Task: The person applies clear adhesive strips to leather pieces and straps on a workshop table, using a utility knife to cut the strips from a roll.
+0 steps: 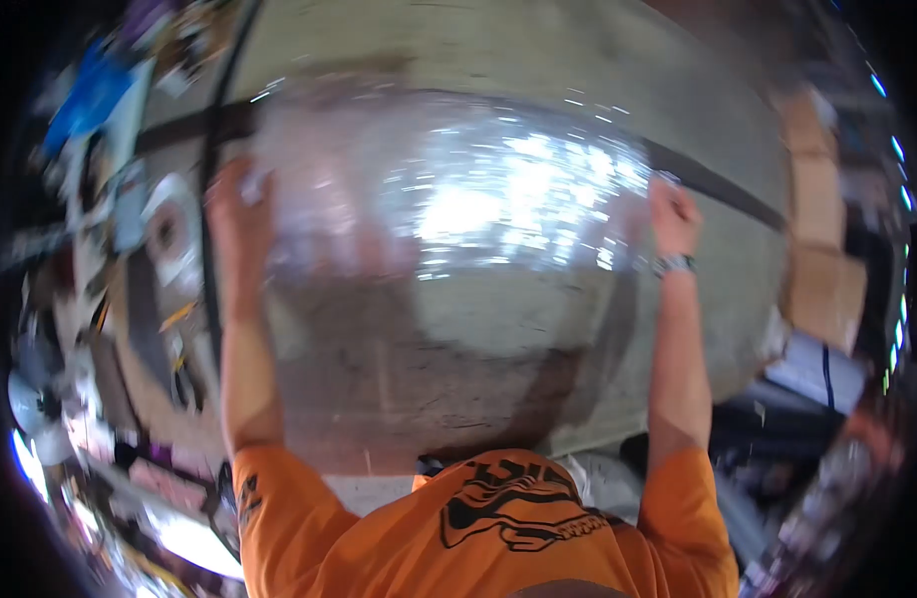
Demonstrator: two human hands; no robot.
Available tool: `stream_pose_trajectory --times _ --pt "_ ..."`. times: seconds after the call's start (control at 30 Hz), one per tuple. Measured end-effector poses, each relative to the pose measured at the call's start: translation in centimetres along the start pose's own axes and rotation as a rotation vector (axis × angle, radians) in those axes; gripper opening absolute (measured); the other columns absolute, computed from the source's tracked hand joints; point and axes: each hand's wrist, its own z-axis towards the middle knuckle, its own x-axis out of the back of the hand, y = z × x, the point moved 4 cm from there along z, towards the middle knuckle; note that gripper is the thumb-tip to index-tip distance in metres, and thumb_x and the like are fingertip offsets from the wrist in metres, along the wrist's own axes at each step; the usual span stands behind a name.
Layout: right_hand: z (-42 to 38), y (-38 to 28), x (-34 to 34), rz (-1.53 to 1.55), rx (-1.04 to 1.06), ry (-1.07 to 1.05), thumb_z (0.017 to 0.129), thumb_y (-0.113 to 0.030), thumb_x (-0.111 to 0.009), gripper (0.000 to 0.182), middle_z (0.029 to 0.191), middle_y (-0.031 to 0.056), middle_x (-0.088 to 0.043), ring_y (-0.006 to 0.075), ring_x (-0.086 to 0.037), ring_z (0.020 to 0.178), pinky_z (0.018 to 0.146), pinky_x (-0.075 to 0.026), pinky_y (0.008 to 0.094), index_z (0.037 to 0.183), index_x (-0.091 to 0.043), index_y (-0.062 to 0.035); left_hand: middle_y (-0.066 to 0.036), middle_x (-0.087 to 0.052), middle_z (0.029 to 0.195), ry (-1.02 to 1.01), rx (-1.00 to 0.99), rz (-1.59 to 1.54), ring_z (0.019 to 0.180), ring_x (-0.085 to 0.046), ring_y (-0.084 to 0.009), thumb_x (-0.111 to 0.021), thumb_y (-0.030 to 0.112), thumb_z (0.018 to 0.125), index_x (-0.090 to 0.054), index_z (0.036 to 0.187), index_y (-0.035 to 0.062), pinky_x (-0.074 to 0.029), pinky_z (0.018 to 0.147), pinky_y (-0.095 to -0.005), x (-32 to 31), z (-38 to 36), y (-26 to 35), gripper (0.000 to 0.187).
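Observation:
A wide sheet of clear bubble wrap (508, 199) stretches between my two hands over the worktable (478, 369), throwing back bright speckled glints. My left hand (241, 204) is at its left edge, with fingers closed around the plastic there; motion blurs this hand. At the right edge, my right hand (675, 211) is clenched in a fist on the sheet's border, a band on its wrist. Through the plastic a dark strip across the table shows faintly.
Cardboard boxes (822, 269) line the table's right side. To the left stand a whitish roll (169, 234) and a dark-handled tool (186, 384), with blue plastic (90, 95) farther back. A dark cable or bar (212, 149) runs along the table's left side.

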Motion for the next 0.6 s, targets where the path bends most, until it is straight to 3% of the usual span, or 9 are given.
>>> stream_pose_trajectory --times 0.03,0.07,0.13,0.27,0.4,0.6 --pt "0.1 -0.2 0.2 -0.18 -0.027 -0.01 0.094 -0.027 -0.076 0.022 0.076 -0.0042 -0.064 0.0034 -0.052 0.07 0.059 -0.041 0.0239 0.093 -0.073 -0.0055 -0.015 -0.07 0.114 0.006 -0.03 0.055 0.108 -0.065 -0.0338 -0.077 0.021 0.088 -0.067 0.118 0.0028 -0.049 0.096 -0.044 -0.3 0.3 -0.7 0.036" --pt "-0.7 -1.8 -0.7 -0.051 -0.068 -0.005 0.093 -0.03 -0.076 0.025 0.073 -0.0048 -0.061 0.0031 -0.052 0.07 0.059 -0.041 0.0246 0.089 -0.07 -0.0057 -0.017 -0.068 0.119 0.06 0.003 -0.012 0.113 -0.063 -0.0353 -0.075 0.024 0.091 -0.065 0.122 0.0014 -0.047 0.1 -0.0447 -0.5 0.5 -1.5 0.04" --pt "-1.2 -2.6 -1.2 0.009 0.045 -0.075 0.09 -0.027 -0.081 0.026 0.074 -0.0035 -0.063 0.0046 -0.053 0.07 0.062 -0.044 0.0247 0.088 -0.068 -0.0042 -0.019 -0.064 0.128 0.068 0.062 -0.05 0.12 -0.06 -0.0366 -0.073 0.028 0.093 -0.062 0.128 0.0 -0.044 0.104 -0.0445 -0.5 1.6 -1.0 0.046" --pt "-0.9 -1.8 -1.7 -0.012 0.071 0.049 0.091 -0.026 -0.079 0.033 0.084 0.0015 -0.065 0.008 -0.059 0.071 0.064 -0.047 0.0258 0.106 -0.066 -0.0003 -0.021 -0.06 0.137 -0.045 0.057 -0.012 0.127 -0.057 -0.0374 -0.071 0.03 0.095 -0.059 0.133 -0.0017 -0.043 0.107 -0.043 -0.6 3.3 1.1 0.051" --pt "-1.6 -1.0 -2.0 -0.102 0.109 0.193 0.097 -0.026 -0.07 0.04 0.095 0.0121 -0.068 0.0169 -0.065 0.079 0.069 -0.053 0.0304 0.121 -0.063 0.0043 -0.022 -0.061 0.137 -0.114 0.005 -0.018 0.129 -0.056 -0.0378 -0.07 0.028 0.096 -0.059 0.134 -0.0024 -0.043 0.108 -0.0422 -1.4 3.5 0.9 0.05" --pt "-1.6 -1.1 -3.6 -0.224 0.293 0.128 0.103 -0.031 -0.056 0.045 0.112 0.0241 -0.068 0.0401 -0.065 0.101 0.088 -0.053 0.041 0.13 -0.062 0.0045 -0.023 -0.06 0.137 -0.175 -0.01 -0.076 0.129 -0.057 -0.0379 -0.068 0.025 0.097 -0.06 0.133 -0.0024 -0.043 0.109 -0.0427 -2.3 2.1 1.1 0.046"
